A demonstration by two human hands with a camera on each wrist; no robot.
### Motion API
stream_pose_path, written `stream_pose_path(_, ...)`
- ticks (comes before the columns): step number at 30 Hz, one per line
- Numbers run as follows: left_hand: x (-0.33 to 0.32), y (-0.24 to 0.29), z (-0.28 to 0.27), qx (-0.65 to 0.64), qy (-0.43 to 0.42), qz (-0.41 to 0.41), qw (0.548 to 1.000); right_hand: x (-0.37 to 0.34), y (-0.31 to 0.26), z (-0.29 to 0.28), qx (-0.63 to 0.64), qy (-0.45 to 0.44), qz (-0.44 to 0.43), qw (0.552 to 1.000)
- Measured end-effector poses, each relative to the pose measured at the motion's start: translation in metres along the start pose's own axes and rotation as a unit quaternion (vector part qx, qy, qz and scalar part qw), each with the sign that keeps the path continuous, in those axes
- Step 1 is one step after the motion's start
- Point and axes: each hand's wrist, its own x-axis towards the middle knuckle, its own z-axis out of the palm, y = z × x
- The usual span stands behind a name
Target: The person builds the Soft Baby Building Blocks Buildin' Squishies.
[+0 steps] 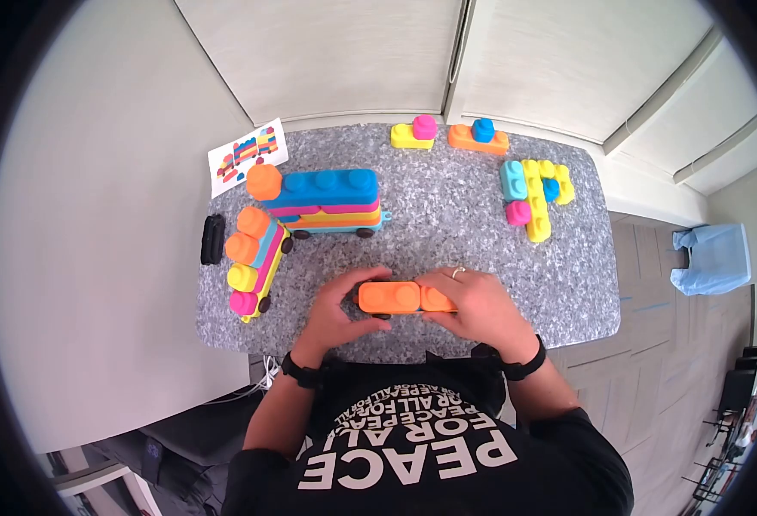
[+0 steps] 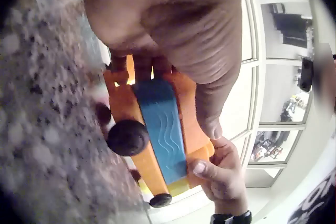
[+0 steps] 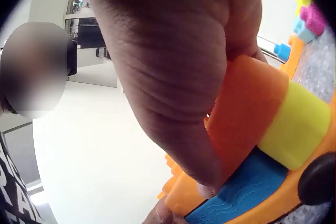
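Note:
Near the table's front edge stands a wheeled vehicle with orange blocks (image 1: pixel 387 297) on top. Its left end is gripped by the left hand (image 1: pixel 337 311), thumb on the near side and fingers on the far side. The right hand (image 1: pixel 480 308) holds the orange block at the right end. In the left wrist view, a blue block (image 2: pixel 161 129) lies between orange parts above black wheels (image 2: pixel 128 138). The right wrist view has the right thumb against an orange block (image 3: pixel 249 108), beside a yellow block (image 3: pixel 296 124) and over a blue one (image 3: pixel 241 192).
Two block-built vehicles, one blue-topped (image 1: pixel 327 185) and one multicoloured (image 1: pixel 258 262), stand on the table's left. A picture sheet (image 1: pixel 248 159) and a black case (image 1: pixel 212 240) lie by the left edge. Loose blocks (image 1: pixel 413 138) are at the back, with a yellow group (image 1: pixel 535 202) at right.

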Motion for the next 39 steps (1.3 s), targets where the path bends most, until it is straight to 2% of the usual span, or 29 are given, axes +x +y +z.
stream_pose_path(4, -0.004, -0.010, 0.012, -0.087, -0.001, -0.060, 0.994, 0.001, 0.004, 0.004, 0.001, 0.017, 0.004, 1.000)
stream_pose_path(7, -0.003, -0.020, 0.016, -0.127, 0.020, -0.045, 0.991, 0.001, 0.006, 0.007, -0.001, 0.023, 0.014, 1.000)
stream_pose_path(12, -0.004, -0.021, 0.016, -0.116, 0.024, -0.051, 0.992, 0.001, 0.004, 0.011, -0.012, 0.003, 0.041, 0.999)
stream_pose_path(15, -0.004, -0.022, 0.017, -0.106, 0.023, -0.053, 0.993, 0.002, 0.005, 0.001, 0.010, -0.012, 0.023, 1.000)
stream_pose_path(18, -0.006, -0.027, 0.016, -0.111, 0.021, -0.056, 0.992, 0.004, 0.027, -0.022, 0.082, 0.099, -0.016, 0.992)
stream_pose_path(20, -0.007, -0.033, 0.017, -0.116, 0.025, -0.034, 0.992, 0.002, 0.045, -0.049, 0.070, 0.158, 0.100, 0.980)
stream_pose_path(22, -0.006, -0.037, 0.017, -0.115, 0.033, 0.011, 0.993, -0.002, 0.088, -0.071, -0.006, 0.224, 0.233, 0.946)
stream_pose_path(24, -0.006, -0.035, 0.017, -0.113, 0.026, 0.002, 0.993, -0.011, 0.146, -0.089, -0.088, 0.292, 0.263, 0.915)
stream_pose_path(26, -0.006, -0.035, 0.017, -0.106, 0.021, 0.004, 0.994, -0.025, 0.218, -0.096, -0.156, 0.314, 0.261, 0.900)
stream_pose_path(30, -0.004, -0.033, 0.016, -0.105, 0.019, 0.010, 0.994, -0.039, 0.282, -0.095, -0.139, 0.287, 0.269, 0.909)
stream_pose_path(32, -0.005, -0.034, 0.016, -0.109, 0.019, 0.003, 0.994, -0.036, 0.291, -0.091, -0.105, 0.278, 0.272, 0.915)
stream_pose_path(35, -0.007, -0.034, 0.016, -0.122, 0.016, -0.004, 0.992, -0.032, 0.281, -0.095, -0.166, 0.276, 0.345, 0.882)
stream_pose_path(38, -0.007, -0.032, 0.015, -0.147, 0.011, 0.001, 0.989, -0.038, 0.288, -0.105, -0.170, 0.339, 0.367, 0.849)
stream_pose_path(39, -0.008, -0.035, 0.014, -0.150, 0.009, 0.008, 0.989, -0.040, 0.287, -0.107, -0.218, 0.360, 0.351, 0.837)
